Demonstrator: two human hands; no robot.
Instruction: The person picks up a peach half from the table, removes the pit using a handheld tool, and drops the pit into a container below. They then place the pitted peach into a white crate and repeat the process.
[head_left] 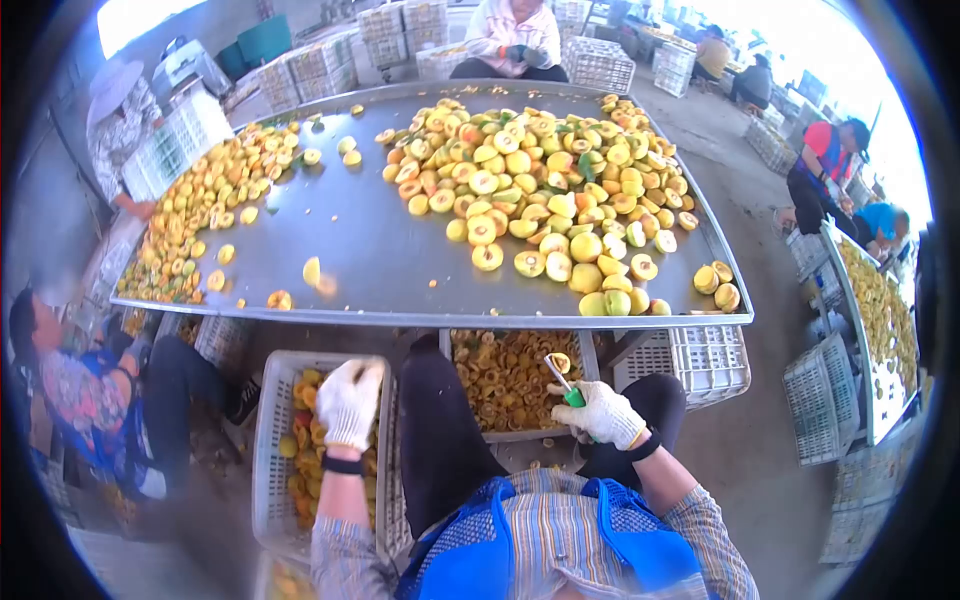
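Observation:
My left hand [350, 405], in a white knitted glove, is raised over the left side of my lap, beside a white crate [264, 450] of yellow-orange peaches [303, 480]. Its fingers are bent and slightly smeared, so I cannot tell what they hold. In my right hand [610, 415], also gloved, is a pitting knife [573, 397] with a green handle and a thin metal shaft. A piece of peach [559, 361] shows at the tool's tip. Between my knees stands a crate of cut peach pieces [500, 375].
Ahead is a metal table [370, 260] with a large heap of halved peaches [540, 180] and another pile [200, 200] at its left. A person [80, 390] sits at my left, another [512, 45] across the table. White crates [710, 365] stand under the right edge.

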